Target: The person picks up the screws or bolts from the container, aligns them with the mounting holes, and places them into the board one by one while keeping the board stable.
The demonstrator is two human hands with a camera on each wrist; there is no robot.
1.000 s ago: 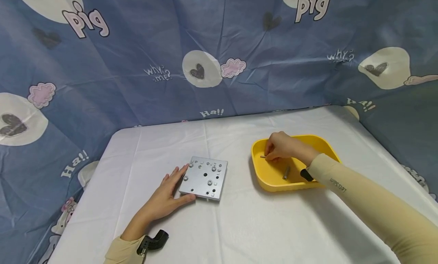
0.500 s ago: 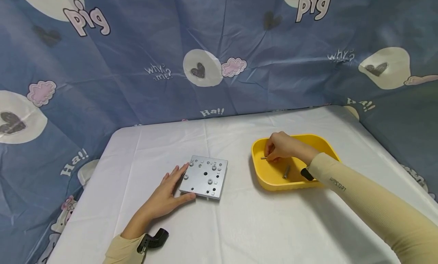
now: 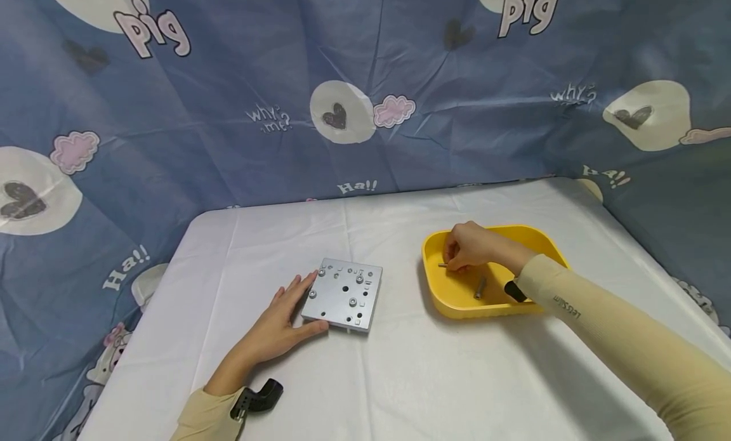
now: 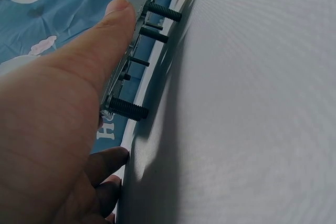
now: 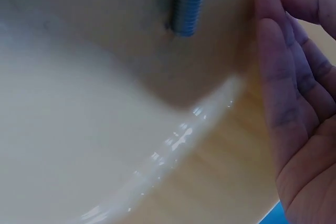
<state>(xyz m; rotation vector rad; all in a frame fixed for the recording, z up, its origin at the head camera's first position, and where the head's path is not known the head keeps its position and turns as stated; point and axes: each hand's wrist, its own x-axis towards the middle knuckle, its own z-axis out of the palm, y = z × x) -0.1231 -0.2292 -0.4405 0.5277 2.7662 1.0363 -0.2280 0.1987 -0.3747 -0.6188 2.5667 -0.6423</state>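
In the head view a square silver metal plate lies on the table, with several screws and holes in its top. My left hand spans its near left corner, thumb along the front edge and index finger at the left edge. Threaded screw shanks stick out beneath the plate in the left wrist view. My right hand reaches into the yellow tray and pinches a thin screw-like metal rod, whose end shows past the fingertips. Close by in the tray lies a thicker screw, its thread visible in the right wrist view.
A white cloth covers the table. Behind it hangs a blue patterned curtain, which also runs along both sides. The tray's raised rim surrounds the right hand, and the right forearm crosses over its near right side.
The head view has shifted slightly. Both hands keep nearly the same places, the left at the plate and the right in the tray.
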